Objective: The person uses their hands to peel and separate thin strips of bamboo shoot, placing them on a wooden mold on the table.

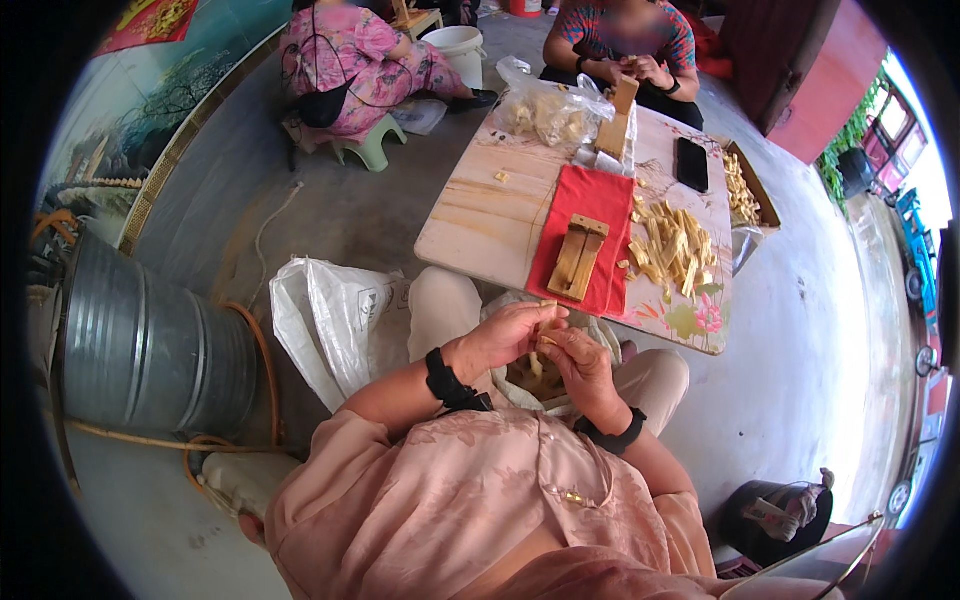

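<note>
Both hands meet above my lap, in front of the near table edge. Between the fingertips of my left hand (pixel 517 331) and my right hand (pixel 585 360) is a pale yellow strip (pixel 550 319), its material not clear. Below them, an open sack (pixel 559 409) between my knees holds something yellowish, partly hidden. On the table, a wooden block with a lengthwise slot (pixel 578 259) lies on a red cloth (pixel 574 199). To its right is a pile of yellow strips (pixel 675 244).
The table (pixel 480 195) also bears a clear plastic bag (pixel 551 112), a black phone (pixel 691 164) and another wooden block (pixel 616 124). A person (pixel 637 45) works at the far side; another (pixel 352 67) sits left. A white sack (pixel 330 322) and metal drum (pixel 157 330) stand left.
</note>
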Demonstrator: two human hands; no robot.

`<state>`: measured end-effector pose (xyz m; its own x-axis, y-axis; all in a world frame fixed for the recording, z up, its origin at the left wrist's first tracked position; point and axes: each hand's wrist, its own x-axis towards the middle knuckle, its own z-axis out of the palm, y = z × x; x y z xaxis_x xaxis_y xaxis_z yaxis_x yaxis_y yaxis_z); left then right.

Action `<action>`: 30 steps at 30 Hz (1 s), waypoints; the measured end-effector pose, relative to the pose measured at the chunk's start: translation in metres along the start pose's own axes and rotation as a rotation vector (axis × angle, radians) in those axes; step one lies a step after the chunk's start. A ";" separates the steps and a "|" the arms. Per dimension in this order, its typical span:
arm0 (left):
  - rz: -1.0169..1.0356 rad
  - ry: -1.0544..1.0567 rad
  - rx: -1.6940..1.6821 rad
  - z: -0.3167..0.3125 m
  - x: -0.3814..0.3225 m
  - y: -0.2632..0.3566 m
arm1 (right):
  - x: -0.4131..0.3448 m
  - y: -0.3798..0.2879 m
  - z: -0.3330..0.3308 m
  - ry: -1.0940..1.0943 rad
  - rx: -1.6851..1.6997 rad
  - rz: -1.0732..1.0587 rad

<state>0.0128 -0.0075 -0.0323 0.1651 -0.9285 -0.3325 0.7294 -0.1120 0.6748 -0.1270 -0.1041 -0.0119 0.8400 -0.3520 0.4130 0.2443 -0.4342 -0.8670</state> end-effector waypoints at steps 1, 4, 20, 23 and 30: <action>0.015 -0.020 0.031 -0.002 0.001 0.001 | 0.000 0.000 -0.001 -0.005 0.000 -0.005; -0.013 -0.027 0.058 0.007 0.002 -0.006 | 0.008 -0.009 -0.005 -0.028 0.397 0.317; 1.151 0.216 1.408 0.052 -0.015 0.030 | 0.019 -0.009 -0.017 0.127 0.668 0.487; 1.137 0.210 1.393 0.050 -0.013 0.028 | 0.015 -0.016 -0.020 0.075 0.060 0.260; 0.466 -0.053 0.582 0.041 -0.012 0.025 | 0.021 -0.019 -0.034 0.157 -0.160 -0.021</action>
<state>0.0020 -0.0135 0.0162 0.3286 -0.9396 0.0956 0.1194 0.1417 0.9827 -0.1300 -0.1310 0.0230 0.7467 -0.4608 0.4798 0.1703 -0.5648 -0.8075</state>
